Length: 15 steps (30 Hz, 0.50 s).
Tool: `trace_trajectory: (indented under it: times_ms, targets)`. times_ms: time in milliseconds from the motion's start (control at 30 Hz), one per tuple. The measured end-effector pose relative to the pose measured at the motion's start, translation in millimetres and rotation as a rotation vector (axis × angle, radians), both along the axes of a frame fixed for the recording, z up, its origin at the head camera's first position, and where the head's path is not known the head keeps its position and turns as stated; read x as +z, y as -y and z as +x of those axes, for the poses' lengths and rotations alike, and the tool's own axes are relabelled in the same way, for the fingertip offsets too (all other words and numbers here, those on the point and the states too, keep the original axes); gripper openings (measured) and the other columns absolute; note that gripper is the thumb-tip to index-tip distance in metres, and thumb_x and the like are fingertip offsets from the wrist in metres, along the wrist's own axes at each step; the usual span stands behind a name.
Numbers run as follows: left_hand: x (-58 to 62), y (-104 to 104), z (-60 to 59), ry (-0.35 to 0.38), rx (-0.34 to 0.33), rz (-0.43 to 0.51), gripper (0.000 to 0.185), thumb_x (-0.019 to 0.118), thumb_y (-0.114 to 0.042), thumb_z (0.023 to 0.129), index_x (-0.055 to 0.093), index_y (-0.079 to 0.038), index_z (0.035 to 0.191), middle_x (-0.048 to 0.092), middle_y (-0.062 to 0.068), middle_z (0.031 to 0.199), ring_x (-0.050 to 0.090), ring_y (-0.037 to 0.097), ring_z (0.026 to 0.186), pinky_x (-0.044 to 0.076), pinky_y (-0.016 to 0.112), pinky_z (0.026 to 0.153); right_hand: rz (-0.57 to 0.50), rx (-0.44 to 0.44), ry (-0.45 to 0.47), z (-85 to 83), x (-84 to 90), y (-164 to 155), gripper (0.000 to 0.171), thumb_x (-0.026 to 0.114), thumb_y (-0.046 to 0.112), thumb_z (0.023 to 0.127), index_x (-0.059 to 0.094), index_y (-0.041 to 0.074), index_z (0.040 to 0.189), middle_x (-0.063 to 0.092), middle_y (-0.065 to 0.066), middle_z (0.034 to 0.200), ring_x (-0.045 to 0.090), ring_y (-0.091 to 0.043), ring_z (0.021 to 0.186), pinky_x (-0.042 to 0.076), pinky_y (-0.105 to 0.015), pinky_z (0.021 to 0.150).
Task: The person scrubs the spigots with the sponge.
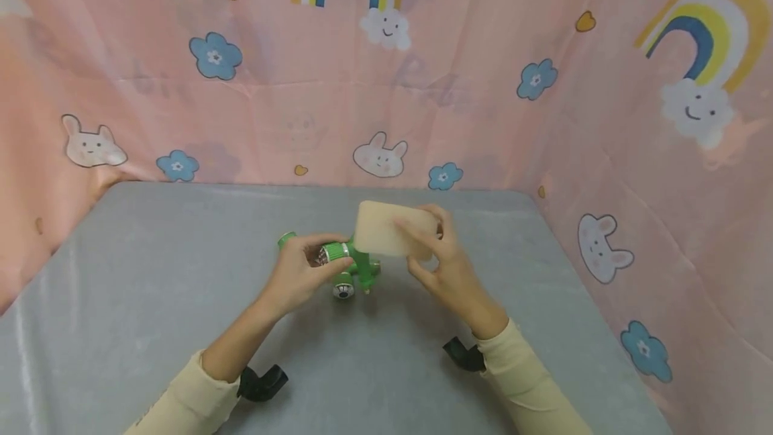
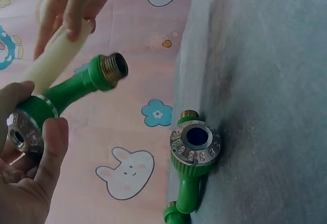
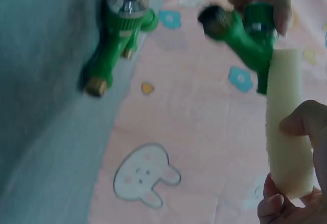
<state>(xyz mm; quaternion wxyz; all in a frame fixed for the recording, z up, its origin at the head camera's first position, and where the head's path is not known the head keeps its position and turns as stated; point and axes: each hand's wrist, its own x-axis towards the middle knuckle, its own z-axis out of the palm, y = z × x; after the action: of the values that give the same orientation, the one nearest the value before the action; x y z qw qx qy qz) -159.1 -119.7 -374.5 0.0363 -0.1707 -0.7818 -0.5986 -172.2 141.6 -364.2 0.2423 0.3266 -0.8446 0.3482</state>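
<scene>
My left hand (image 1: 304, 270) grips a green pipe fitting (image 1: 338, 252) by its silver-ringed end, held above the table. Its brass threaded end (image 2: 115, 68) points away from the palm. My right hand (image 1: 443, 267) pinches a cream sponge (image 1: 389, 228) and holds it against the fitting's green stem (image 3: 245, 35). The sponge (image 3: 288, 127) stands on edge between thumb and fingers in the right wrist view. A second green fitting (image 1: 344, 287) lies on the grey table just below both hands, its silver ring (image 2: 195, 142) facing up.
The grey table (image 1: 151, 287) is walled on three sides by a pink cloth (image 1: 483, 119) printed with rabbits, flowers and rainbows. The cloth hangs close behind the hands and along the right edge.
</scene>
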Motion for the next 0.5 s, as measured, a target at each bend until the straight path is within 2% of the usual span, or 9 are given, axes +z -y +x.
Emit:
trace_trajectory:
  times_ms: [67,133,200,267,400,500]
  targets:
    - [1.7,0.6,-0.3,0.011,0.043,-0.003,0.033,0.079,-0.011,0.088,0.071,-0.001,0.118,0.074,0.015,0.093,0.062,0.008,0.068,0.053,0.021,0.058,-0.003,-0.066,-0.019,-3.1,1.2,-6.4,0.060,0.071,-0.009,0.081,0.064,0.014,0.137,0.039,-0.023,0.144,0.052,-0.033,0.101,0.051,-0.039,0.072]
    - [2.9,1.5,-0.4,0.034,0.070,-0.006,0.033,0.079,-0.010,0.087,0.068,-0.002,0.117,0.076,0.017,0.095,0.065,0.011,0.070,0.055,0.023,0.059,-0.029,-0.082,-0.015,-5.2,2.5,-11.2,0.059,0.070,-0.007,0.081,0.064,0.012,0.137,0.039,-0.025,0.144,0.052,-0.033,0.099,0.050,-0.035,0.071]
    - [3.4,1.6,0.1,0.051,0.092,-0.027,0.035,0.080,-0.010,0.085,0.065,-0.004,0.116,0.077,0.017,0.099,0.067,0.014,0.072,0.057,0.025,0.060,-0.079,-0.057,-0.010,-5.4,2.9,-13.1,0.058,0.069,-0.005,0.081,0.064,0.011,0.137,0.040,-0.025,0.144,0.052,-0.033,0.103,0.049,-0.032,0.074]
    - [3.4,0.8,1.2,0.043,0.111,-0.067,0.037,0.082,-0.010,0.084,0.062,-0.006,0.115,0.077,0.016,0.103,0.067,0.017,0.075,0.056,0.024,0.061,-0.122,0.006,0.009,-3.4,2.3,-10.9,0.058,0.068,-0.005,0.081,0.063,0.009,0.137,0.040,-0.025,0.144,0.054,-0.033,0.106,0.051,-0.030,0.077]
    - [2.7,-0.9,1.9,-0.060,0.139,-0.157,0.038,0.083,-0.007,0.082,0.067,-0.008,0.116,0.074,0.013,0.113,0.069,0.024,0.091,0.057,0.023,0.067,-0.093,0.121,0.095,3.2,0.8,-1.1,0.058,0.068,-0.004,0.082,0.062,0.011,0.138,0.040,-0.022,0.146,0.055,-0.035,0.116,0.055,-0.037,0.084]
    - [3.3,-0.3,1.0,-0.132,0.146,-0.171,0.038,0.082,-0.002,0.082,0.069,-0.007,0.118,0.071,0.014,0.121,0.069,0.027,0.098,0.058,0.024,0.069,-0.014,0.113,0.176,4.6,0.9,1.3,0.059,0.067,-0.005,0.083,0.063,0.014,0.139,0.039,-0.022,0.147,0.053,-0.037,0.120,0.055,-0.043,0.086]
